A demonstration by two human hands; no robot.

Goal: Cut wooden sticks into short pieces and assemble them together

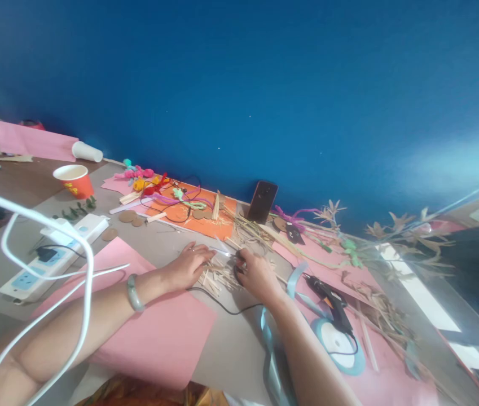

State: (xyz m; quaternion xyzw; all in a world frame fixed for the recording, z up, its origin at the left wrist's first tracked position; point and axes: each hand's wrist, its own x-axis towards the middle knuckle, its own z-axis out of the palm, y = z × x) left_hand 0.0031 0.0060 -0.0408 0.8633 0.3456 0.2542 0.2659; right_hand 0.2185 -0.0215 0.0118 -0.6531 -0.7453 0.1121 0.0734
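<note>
My right hand point(259, 277) is closed round the dark handles of a pair of scissors point(223, 249), whose pale blades point left and away from me. Facing it, my left hand point(187, 266), with a bangle at the wrist, has its fingers bent together near the blades. What they pinch is too small to make out, perhaps a piece of straw. Below and between both hands lies a loose heap of short straw pieces point(216, 282) on the grey tabletop. A black cord point(226, 309) runs just in front of the heap.
Pink sheets point(158, 338) lie left and right. A white power strip point(53, 259) and looping white cable point(89, 270) are at left, near a red paper cup point(79, 185). At right are a glue gun point(334, 304) and ribbon roll point(355, 361). A phone point(262, 202) leans against the blue wall.
</note>
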